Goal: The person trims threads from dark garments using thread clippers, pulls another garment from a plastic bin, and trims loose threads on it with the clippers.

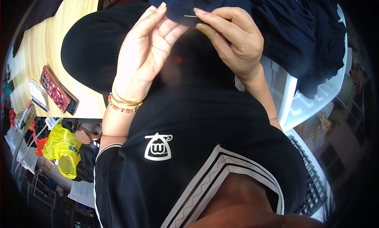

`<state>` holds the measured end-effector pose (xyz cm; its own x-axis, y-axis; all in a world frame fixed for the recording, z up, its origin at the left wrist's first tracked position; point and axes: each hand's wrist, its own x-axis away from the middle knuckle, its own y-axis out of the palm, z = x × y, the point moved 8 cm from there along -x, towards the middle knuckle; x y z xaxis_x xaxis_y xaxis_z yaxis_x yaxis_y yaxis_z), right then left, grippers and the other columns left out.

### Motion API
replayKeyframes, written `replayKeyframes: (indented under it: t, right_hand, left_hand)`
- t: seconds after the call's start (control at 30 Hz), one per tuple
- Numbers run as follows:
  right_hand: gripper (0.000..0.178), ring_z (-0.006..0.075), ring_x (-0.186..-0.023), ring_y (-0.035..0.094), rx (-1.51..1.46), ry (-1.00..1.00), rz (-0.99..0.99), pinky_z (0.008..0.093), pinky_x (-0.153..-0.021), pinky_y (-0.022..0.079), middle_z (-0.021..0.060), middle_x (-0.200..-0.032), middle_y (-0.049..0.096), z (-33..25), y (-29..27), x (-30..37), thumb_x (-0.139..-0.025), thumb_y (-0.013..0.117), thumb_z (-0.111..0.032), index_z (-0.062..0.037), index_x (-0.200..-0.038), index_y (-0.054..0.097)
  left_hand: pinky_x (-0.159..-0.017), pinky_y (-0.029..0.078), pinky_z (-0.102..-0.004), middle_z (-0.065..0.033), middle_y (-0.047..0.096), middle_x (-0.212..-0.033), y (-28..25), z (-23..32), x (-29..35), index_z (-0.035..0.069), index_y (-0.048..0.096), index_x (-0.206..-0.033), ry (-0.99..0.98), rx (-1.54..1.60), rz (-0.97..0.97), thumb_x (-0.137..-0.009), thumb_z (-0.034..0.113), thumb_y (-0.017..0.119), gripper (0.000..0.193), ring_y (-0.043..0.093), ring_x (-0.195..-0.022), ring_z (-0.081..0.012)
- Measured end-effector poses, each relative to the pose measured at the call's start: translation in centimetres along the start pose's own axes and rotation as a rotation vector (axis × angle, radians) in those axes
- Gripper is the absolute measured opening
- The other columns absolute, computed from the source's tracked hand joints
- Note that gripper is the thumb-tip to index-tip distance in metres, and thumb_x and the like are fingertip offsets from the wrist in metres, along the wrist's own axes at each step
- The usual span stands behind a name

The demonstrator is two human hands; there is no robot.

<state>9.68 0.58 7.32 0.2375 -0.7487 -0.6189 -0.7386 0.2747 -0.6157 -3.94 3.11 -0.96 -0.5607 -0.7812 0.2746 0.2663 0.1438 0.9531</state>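
Note:
My right hand (239, 38) pinches a thin, light sewing needle (190, 16) between thumb and forefinger. The needle lies nearly level, its free end toward my left hand. Dark navy cloth (185, 1) spreads between and beyond both hands. My left hand (148, 46), palm toward me and wearing bracelets, has its thumb tip against the left edge of this cloth, its forefinger bent behind. The other fingers of that hand curl by the cloth's lower edge, their tips partly hidden. Any thread is too fine to make out.
At left, a phone in a red patterned case (55, 88) and a pale flat object (38, 95) lie on a wooden table (85, 15). A yellow plastic bag (61, 145) is below the table's edge. More dark cloth (300, 38) fills a white plastic basket (316, 109) at right.

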Motion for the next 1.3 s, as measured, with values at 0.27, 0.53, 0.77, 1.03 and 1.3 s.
replayKeyframes:
  t: [0.27, 0.53, 0.77, 1.03, 1.3]
  right_hand:
    - [0.030, 0.0083, -0.063, 0.055, -0.216, 0.029, 0.009, 0.0200, -0.053, 0.043, 0.0048, -0.085, 0.063, 0.4, -1.2, -0.6, -0.075, 0.078, -0.002, -0.0032, -0.105, 0.073]
    - [0.034, 0.0081, -0.072, 0.056, -0.332, 0.193, -0.100, 0.0176, -0.059, 0.043, 0.0048, -0.093, 0.062, 0.9, -0.5, -1.2, -0.078, 0.077, -0.004, -0.0024, -0.112, 0.070]
    - [0.032, 0.0103, -0.077, 0.058, -0.242, 0.090, -0.221, 0.0188, -0.063, 0.045, 0.0073, -0.092, 0.064, -0.1, 0.2, -2.2, -0.079, 0.075, -0.001, 0.0018, -0.110, 0.070]
    - [0.034, 0.0219, -0.074, 0.060, -0.304, 0.207, -0.263, 0.0285, -0.066, 0.048, 0.0104, -0.085, 0.062, -0.3, -0.5, -3.8, -0.077, 0.076, -0.002, 0.0004, -0.110, 0.069]
    - [0.031, 0.0202, -0.073, 0.060, -0.418, 0.210, -0.296, 0.0275, -0.064, 0.047, 0.0099, -0.085, 0.062, 0.1, 0.1, -3.4, -0.078, 0.075, 0.000, 0.0017, -0.109, 0.069]
  left_hand:
    - [-0.089, 0.056, -0.0354, -0.0131, 0.066, -0.113, 0.5, 0.8, 0.5, 0.000, 0.055, -0.116, 0.112, -0.265, 0.008, -0.101, 0.012, 0.047, 0.021, 0.068, -0.102, -0.0223]
    - [-0.082, 0.053, -0.0232, -0.0061, 0.067, -0.105, 1.3, 1.3, 2.1, -0.001, 0.057, -0.122, 0.314, -0.787, 0.024, -0.100, 0.012, 0.053, 0.026, 0.066, -0.091, -0.0096]
    - [-0.087, 0.046, -0.0200, -0.0042, 0.067, -0.106, 2.5, 0.9, 2.2, -0.004, 0.059, -0.120, 0.334, -0.937, -0.024, -0.099, 0.008, 0.053, 0.025, 0.060, -0.096, -0.0062]
    - [-0.086, 0.046, -0.0196, -0.0044, 0.066, -0.105, 2.7, 1.1, 2.3, -0.004, 0.059, -0.118, 0.344, -1.079, -0.052, -0.099, 0.005, 0.051, 0.023, 0.059, -0.095, -0.0064]
    - [-0.085, 0.045, -0.0196, -0.0040, 0.066, -0.104, 2.4, 0.9, 2.2, -0.004, 0.059, -0.117, 0.305, -1.057, -0.055, -0.099, 0.006, 0.050, 0.022, 0.059, -0.094, -0.0066]
